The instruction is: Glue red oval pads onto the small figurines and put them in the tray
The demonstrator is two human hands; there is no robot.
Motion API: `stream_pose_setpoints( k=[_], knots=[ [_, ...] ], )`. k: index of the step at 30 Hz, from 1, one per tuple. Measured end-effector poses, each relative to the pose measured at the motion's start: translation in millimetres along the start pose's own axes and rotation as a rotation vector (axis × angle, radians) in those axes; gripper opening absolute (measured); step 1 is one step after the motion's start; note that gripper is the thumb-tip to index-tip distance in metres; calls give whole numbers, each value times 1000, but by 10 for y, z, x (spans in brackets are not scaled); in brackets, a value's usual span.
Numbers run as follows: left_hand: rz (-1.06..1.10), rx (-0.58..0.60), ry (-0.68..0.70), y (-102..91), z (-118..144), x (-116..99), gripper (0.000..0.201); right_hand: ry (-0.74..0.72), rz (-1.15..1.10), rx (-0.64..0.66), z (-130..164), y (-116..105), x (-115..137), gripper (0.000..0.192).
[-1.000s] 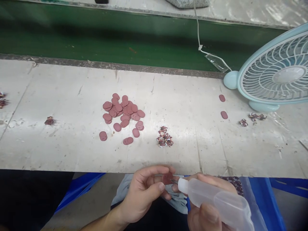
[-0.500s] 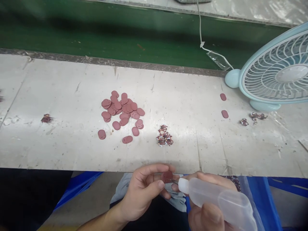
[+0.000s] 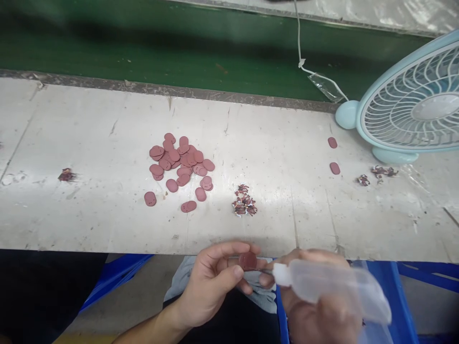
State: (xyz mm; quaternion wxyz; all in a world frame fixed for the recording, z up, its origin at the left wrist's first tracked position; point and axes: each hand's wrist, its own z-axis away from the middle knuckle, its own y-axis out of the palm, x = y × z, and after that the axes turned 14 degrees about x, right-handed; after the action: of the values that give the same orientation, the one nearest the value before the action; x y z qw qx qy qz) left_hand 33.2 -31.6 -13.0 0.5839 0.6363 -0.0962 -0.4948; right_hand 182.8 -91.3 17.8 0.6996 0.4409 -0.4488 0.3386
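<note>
A small reddish-brown oval piece [image 3: 248, 261] is being pinched between the thumb and fingertips of the left hand [image 3: 211, 286], just in front of the table's near edge and below its surface. The fine nozzle of a clear plastic squeeze bottle [image 3: 333, 284] is pointing at that piece from the right, its tip at or almost at the piece; the right hand [image 3: 319, 310] is wrapping its fingers around the bottle's body (this part is blurred, so no label or writing can be read on it). Under both hands a grey cloth [image 3: 261, 294] is lying across the lap, with blue crates [image 3: 387, 291] to either side. On the worn white table [image 3: 71, 215], a heap of matching oval pieces [image 3: 181, 167] is sitting left of centre, a small cluster of dark, white-flecked parts [image 3: 244, 205] is lying just beyond the hands, and two single ovals [image 3: 333, 155] are lying near a pale blue fan [image 3: 409, 105] at the right. Much of the tabletop between these groups is showing bare. Beyond the table's far edge a green belt [image 3: 179, 52] is running across, with a white cord [image 3: 304, 67] lying over it.
</note>
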Motion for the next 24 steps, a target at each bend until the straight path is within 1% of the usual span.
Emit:
stream_pose_setpoints(
  k=[2,3,5,6,7,8,9,11,12,13,14,15,17,18,20,21,22,24],
  knots=[
    [0,6,4,8,2,-9,25,25,-300,-23,-199,-122,76,28],
    [-1,8,3,11,1,-15,24,62,-504,5,-320,-210,93,30],
    [-3,9,5,13,-4,-30,23,164,-960,142,-557,-424,76,29],
    [-5,2,7,8,-6,-39,22,203,-1155,224,-652,-532,48,26],
    [-8,-9,10,-2,-6,-51,22,232,-1293,295,-722,-626,17,22],
    [-14,-22,13,-15,-4,-66,21,251,-1379,346,-760,-696,-10,18],
    [-21,-40,15,-33,1,-84,21,255,-1414,383,-767,-734,-30,17],
    [-40,-83,22,-77,14,-128,20,177,-1380,392,-696,-705,-34,23],
    [-48,-106,29,-99,22,-152,20,121,-1288,394,-635,-643,-22,27],
    [-55,-130,37,-120,29,-177,20,61,-1079,392,-573,-561,-5,30],
    [-57,-149,46,-137,36,-201,19,4,-783,377,-521,-467,13,30],
    [-58,-164,55,-150,41,-224,19,-39,-462,349,-489,-371,29,25],
    [-54,-178,69,-163,48,-262,19,-69,179,308,-507,-202,43,13],
    [-50,-181,73,-164,52,-276,19,-85,459,317,-553,-139,40,16],
    [-40,-187,75,-163,63,-298,19,-101,926,396,-684,-65,21,29],
    [-33,-194,74,-164,73,-306,20,-101,1131,443,-750,-53,11,30],
    [-25,-202,74,-166,84,-312,20,-92,1277,478,-807,-56,3,28],
    [-12,-224,74,-177,109,-320,20,-36,1380,488,-879,-97,7,16]
  ],
)
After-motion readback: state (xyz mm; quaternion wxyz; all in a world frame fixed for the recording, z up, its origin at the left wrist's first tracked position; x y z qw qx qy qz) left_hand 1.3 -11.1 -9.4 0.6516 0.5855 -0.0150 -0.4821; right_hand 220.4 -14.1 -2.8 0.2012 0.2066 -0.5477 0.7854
